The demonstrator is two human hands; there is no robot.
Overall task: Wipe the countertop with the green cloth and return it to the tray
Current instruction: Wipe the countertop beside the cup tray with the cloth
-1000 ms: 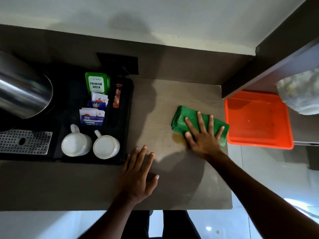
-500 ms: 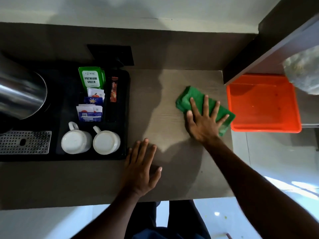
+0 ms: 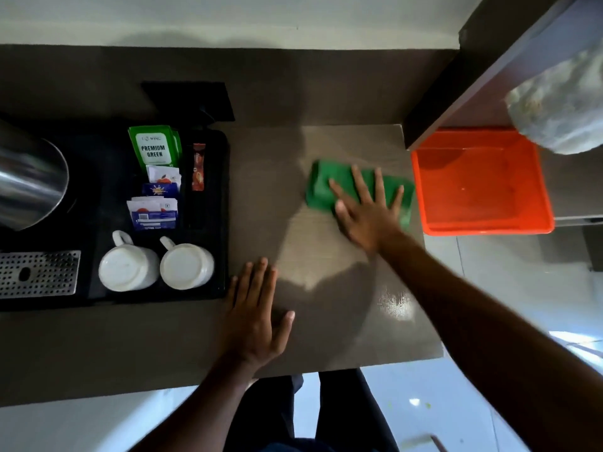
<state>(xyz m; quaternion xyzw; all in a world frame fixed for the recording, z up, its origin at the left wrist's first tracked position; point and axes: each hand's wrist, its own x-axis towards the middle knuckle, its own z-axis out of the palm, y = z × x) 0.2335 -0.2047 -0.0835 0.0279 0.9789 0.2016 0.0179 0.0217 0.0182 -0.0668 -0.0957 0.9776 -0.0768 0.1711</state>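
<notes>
A folded green cloth (image 3: pixel 321 187) lies on the brown countertop (image 3: pixel 261 197) near its right edge. My right hand (image 3: pixel 367 208) presses flat on the cloth with fingers spread, covering its middle and right part. The hand and cloth are motion-blurred. My left hand (image 3: pixel 256 316) rests flat on the countertop near the front edge, fingers apart, holding nothing. An orange tray (image 3: pixel 535 197) stands just right of the countertop, lower down, with nothing in it.
A black tray (image 3: pixel 218 223) at the left holds two upturned white mugs (image 3: pixel 129 265), tea sachets (image 3: pixel 155 151) and a steel kettle (image 3: pixel 29 181). A perforated metal grille (image 3: pixel 39 272) sits at far left. A dark shelf edge (image 3: pixel 434 119) overhangs the orange tray; a white bag (image 3: pixel 561 109) lies on it.
My right hand has slid the green cloth along the right part of the countertop, its angle shifting. The left hand has stayed planted near the front edge.
</notes>
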